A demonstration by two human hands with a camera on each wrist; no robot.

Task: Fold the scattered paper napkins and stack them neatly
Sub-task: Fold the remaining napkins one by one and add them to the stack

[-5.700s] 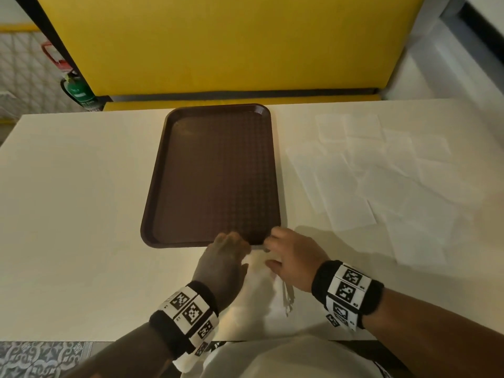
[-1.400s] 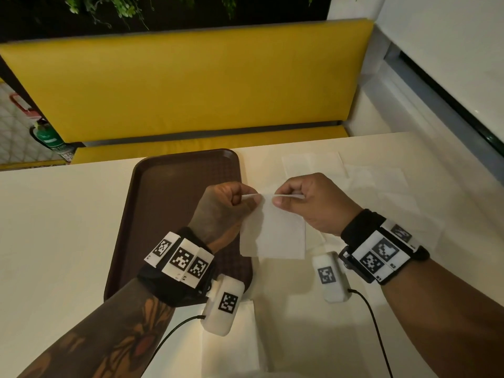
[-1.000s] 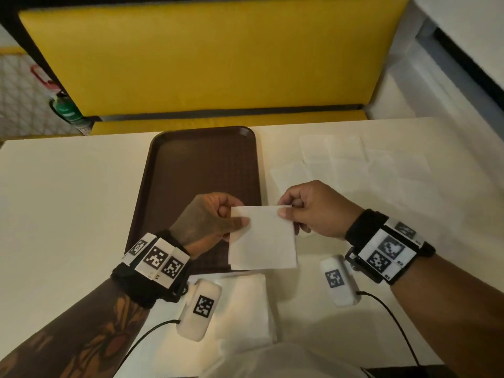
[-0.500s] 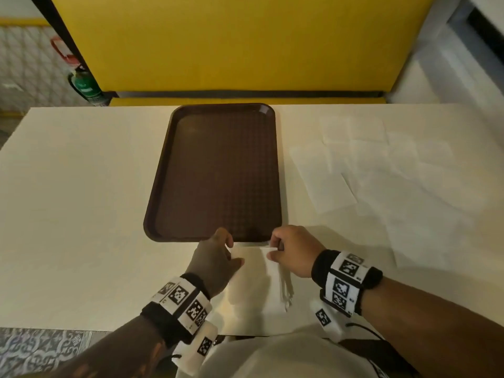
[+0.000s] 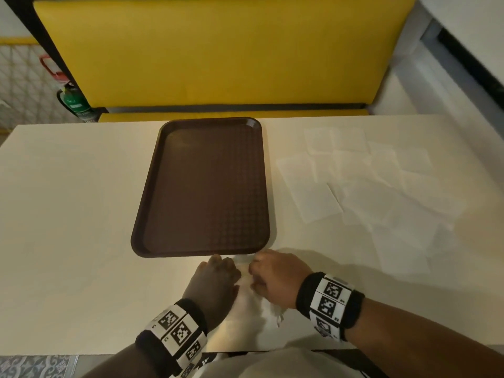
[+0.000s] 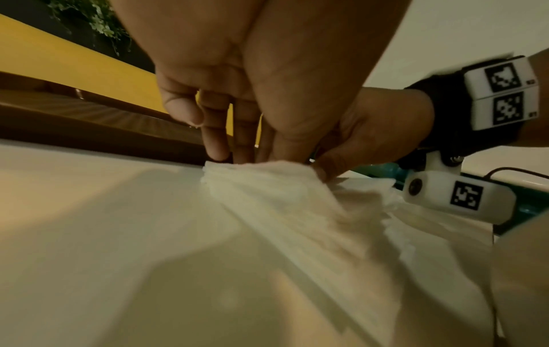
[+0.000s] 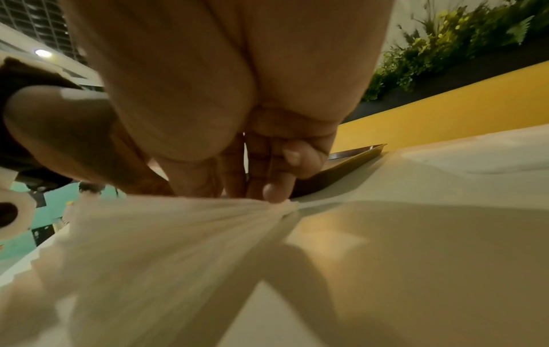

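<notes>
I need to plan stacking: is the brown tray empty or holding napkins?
Empty: the brown tray shows only bare patterned floor; the loose napkins lie beside it.

A cream table (image 5: 68, 214) is filling the foreground, its surface catching warm, dim light. Behind it a yellow padded bench back (image 5: 218, 50) is spanning most of the far side, with a yellow seat cushion (image 5: 234, 114) showing just under it past the table's far edge. A green bottle (image 5: 72, 100) is standing on the floor at far left, beside a white lattice screen (image 5: 19, 85). Patterned grey tile (image 5: 35, 365) is showing below the table's near left corner. Leafy green plants (image 7: 463, 30) are growing above the bench in the right wrist view.
</notes>
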